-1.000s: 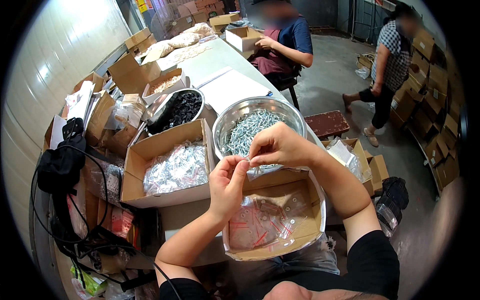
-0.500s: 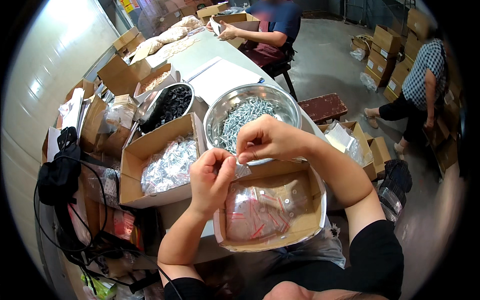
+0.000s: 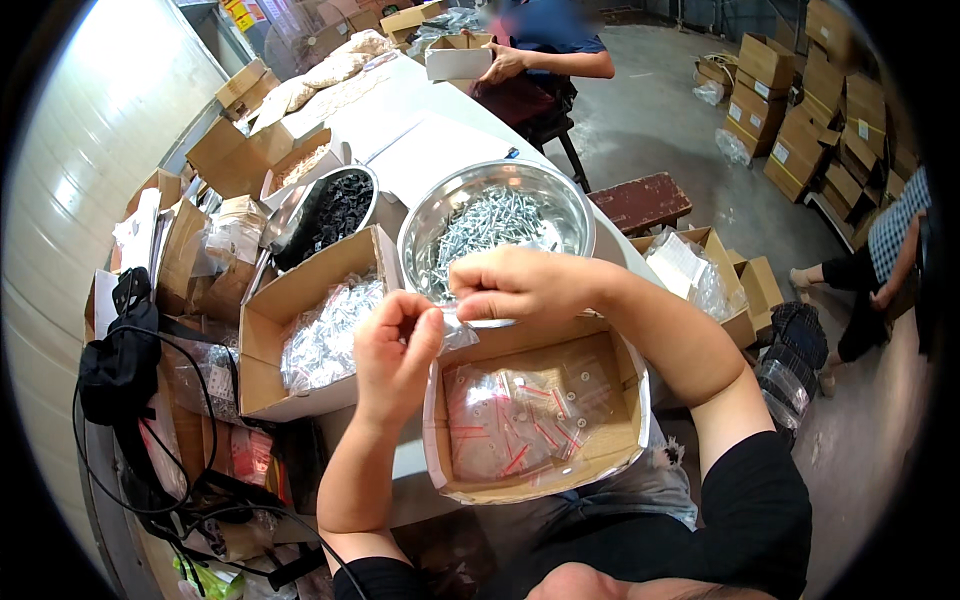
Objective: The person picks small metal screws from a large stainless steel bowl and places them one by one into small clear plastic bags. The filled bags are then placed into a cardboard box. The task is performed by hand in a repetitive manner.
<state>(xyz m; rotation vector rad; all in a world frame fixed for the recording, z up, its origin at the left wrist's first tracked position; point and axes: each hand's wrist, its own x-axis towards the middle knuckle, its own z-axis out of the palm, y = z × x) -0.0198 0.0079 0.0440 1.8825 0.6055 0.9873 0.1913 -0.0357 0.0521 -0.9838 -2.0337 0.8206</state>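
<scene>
Pinching a small clear bag (image 3: 455, 325) between them, both hands hover above the near edge of the steel bowl (image 3: 575, 205) and the box (image 3: 610, 455) on the person's lap. The left hand (image 3: 395, 345) grips the bag's left edge between thumb and fingers; the right hand (image 3: 515, 285) is curled over its top, fingertips closed on the film. Whether anything is already inside the bag cannot be told; it is too small and glossy.

The bag looks like thin plastic: very light, limp, slippery, and liable to crumple or slide between the fingers. It is best held at the mouth, one edge in each hand, so that the opening stays apart. The screws (image 3: 490, 220) heaped in the bowl are small, hard and pointed; they would likely prick or pierce the film if pushed in roughly, and they scatter easily.

The lap box holds flat bags with red strips. A second box (image 3: 300, 290), to the left, is full of filled bags, and a bowl of black parts (image 3: 335, 210) stands behind it.
</scene>
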